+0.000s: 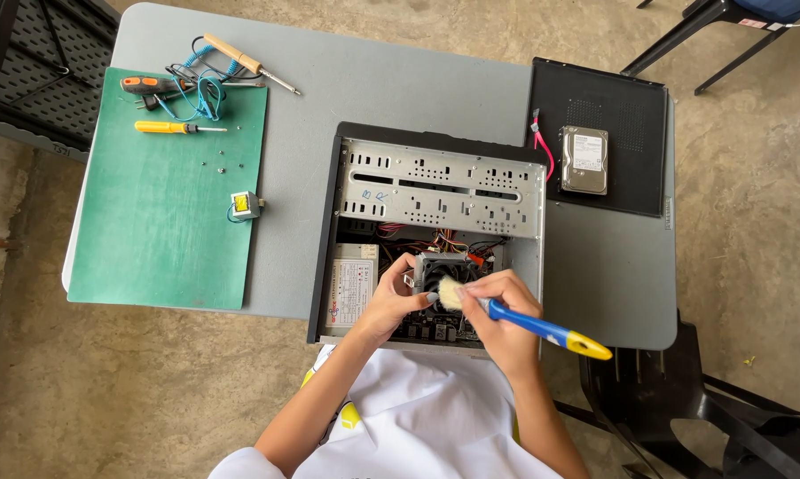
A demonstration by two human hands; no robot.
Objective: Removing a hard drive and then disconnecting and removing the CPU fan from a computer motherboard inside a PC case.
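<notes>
Brush (542, 329): soft pale bristles, blue-yellow plastic handle | right hand (499, 312): grip pinched the brush over the fan (443, 270) | left hand (391, 302): fingers curled, grip pressed on the fan inside the metal computer case (435, 191).

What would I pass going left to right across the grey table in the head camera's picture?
Green mat with its yellow-handled screwdriver → small yellow part at the mat's right edge → open computer case → left hand → right hand holding the blue-and-yellow brush → hard drive on the black panel.
</notes>
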